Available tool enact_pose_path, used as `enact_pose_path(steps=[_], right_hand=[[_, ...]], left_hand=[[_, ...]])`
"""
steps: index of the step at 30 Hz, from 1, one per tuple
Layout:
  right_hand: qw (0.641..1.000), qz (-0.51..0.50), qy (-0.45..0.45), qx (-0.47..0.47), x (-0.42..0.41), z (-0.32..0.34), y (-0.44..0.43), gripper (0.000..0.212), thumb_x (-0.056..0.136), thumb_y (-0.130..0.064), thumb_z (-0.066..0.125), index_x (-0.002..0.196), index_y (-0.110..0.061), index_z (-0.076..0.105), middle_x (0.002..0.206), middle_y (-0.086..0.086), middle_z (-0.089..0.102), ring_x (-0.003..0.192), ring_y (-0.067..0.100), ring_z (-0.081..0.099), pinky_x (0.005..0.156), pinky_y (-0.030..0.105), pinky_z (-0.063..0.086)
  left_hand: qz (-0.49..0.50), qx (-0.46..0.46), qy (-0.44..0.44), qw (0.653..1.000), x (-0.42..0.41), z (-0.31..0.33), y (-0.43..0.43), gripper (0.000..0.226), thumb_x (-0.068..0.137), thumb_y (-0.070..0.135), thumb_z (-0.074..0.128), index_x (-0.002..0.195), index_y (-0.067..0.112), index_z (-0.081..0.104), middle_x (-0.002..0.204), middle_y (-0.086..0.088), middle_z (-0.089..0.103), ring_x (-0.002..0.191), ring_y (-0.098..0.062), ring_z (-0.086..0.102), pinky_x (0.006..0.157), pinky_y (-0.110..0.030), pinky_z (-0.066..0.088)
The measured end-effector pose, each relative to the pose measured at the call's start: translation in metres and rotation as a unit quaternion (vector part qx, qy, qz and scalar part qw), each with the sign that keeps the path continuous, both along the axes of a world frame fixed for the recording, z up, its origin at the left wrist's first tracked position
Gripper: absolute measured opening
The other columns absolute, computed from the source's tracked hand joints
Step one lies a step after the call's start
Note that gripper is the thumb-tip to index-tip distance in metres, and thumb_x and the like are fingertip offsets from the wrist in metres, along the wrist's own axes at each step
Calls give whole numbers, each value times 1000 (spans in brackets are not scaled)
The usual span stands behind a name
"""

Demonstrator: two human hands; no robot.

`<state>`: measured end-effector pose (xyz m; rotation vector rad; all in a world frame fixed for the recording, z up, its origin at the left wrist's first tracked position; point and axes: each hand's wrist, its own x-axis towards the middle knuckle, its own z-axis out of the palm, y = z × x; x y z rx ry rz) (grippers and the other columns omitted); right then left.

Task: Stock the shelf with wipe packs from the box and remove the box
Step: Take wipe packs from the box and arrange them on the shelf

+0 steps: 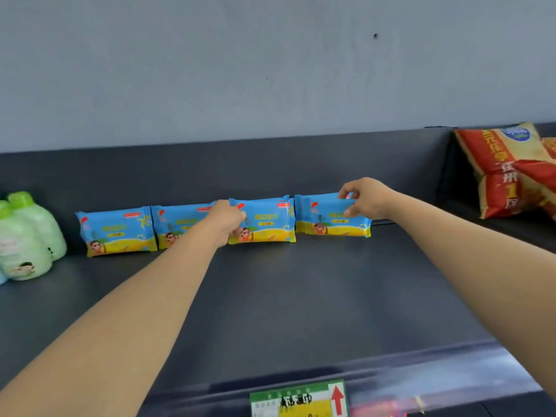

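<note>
A green-and-yellow paper price label (298, 400) with a red arrow sits on the front lip of the dark grey metal shelf (285, 296). Both bare forearms reach over it to the back, where four blue-and-yellow plastic wipe packs (115, 230) stand upright in a row against the rear panel. The left hand (227, 219) is curled round the left edge of the third pack (264, 221), gripping it and hiding part of the second pack (177, 225). The right hand (365, 198) pinches the top right corner of the fourth pack (328, 216) — thumb below, fingers above. The leftmost of them stands untouched. Pale green plastic bottles (27, 236) stand at far left; a red-and-yellow printed bag (505, 167) leans at far right.
</note>
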<state>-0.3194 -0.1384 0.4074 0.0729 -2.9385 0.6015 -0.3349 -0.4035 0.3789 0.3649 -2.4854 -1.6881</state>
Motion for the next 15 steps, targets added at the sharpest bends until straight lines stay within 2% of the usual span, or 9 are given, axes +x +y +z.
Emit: enact_pose_path(steps=[2,4,6,8,11,15], right_hand=[[1000,-5,-11,-5,-7,-3,0,34,79,-18,72,111,-25,63,101,-2,55,95,20,52,100,48,42],[1000,-17,-5,-19,-12,-7,0,35,80,-18,72,113,-25,63,111,2,58,104,22,53,103,47,40],[998,-32,27,-39,-16,-13,-3,34,82,-17,70,115,-24,63,123,7,55,117,26,48,102,42,41],[995,-46,68,-55,-18,-20,-8,30,85,-16,67,114,-22,62,126,11,48,123,29,38,95,35,42],[989,-73,110,-66,-18,-28,-17,34,86,-20,66,118,-17,54,127,13,41,122,29,32,91,34,39],[977,-125,136,-102,-18,-34,-23,50,84,-24,69,122,-6,42,129,13,36,117,29,40,92,36,42]], left_hand=[[0,5,2,1000,-3,-3,-1,37,92,7,55,128,4,45,115,-10,55,97,-21,58,94,-41,53],[1,-11,11,1000,-4,-6,-1,42,88,8,62,124,4,43,117,-10,55,101,-23,60,92,-41,53],[9,-58,28,998,-4,-9,0,41,85,9,67,116,5,39,109,-9,52,95,-21,58,80,-34,54],[24,-110,50,992,-1,-9,4,44,85,9,67,116,7,36,103,-8,48,88,-18,53,64,-27,46],[46,-179,79,980,-1,-11,9,45,86,10,66,116,8,33,109,-12,54,88,-22,58,68,-30,49],[65,-288,119,948,1,-14,11,54,84,15,68,124,7,33,123,-15,47,100,-30,61,77,-36,53]])
